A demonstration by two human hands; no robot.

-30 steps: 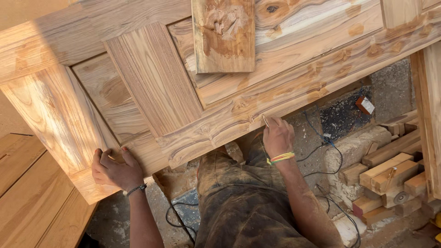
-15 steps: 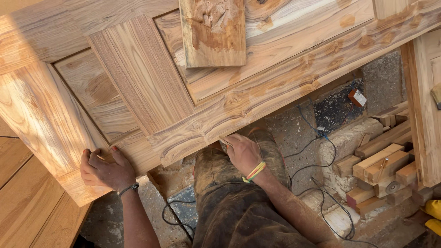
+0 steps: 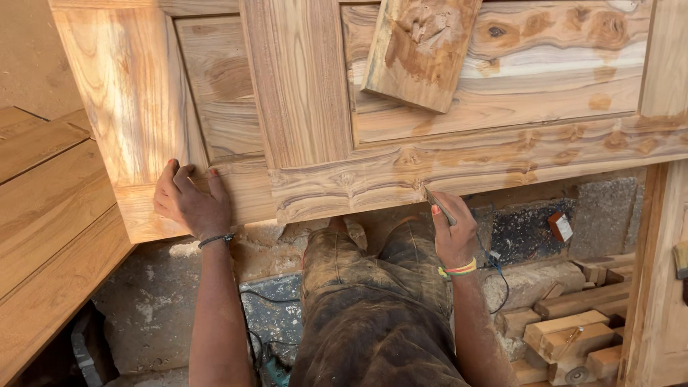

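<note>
offcuts (image 3: 566, 333) lie beside right hand (image 3: 453, 233), door (image 3: 373, 154) above.

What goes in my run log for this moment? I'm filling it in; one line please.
left hand: flat on door corner | right hand: grip on thin tool at door's lower edge | small board: lying on door

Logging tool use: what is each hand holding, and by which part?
Right hand pinches a thin tool at its lower end; left hand lies flat on the door.
</note>
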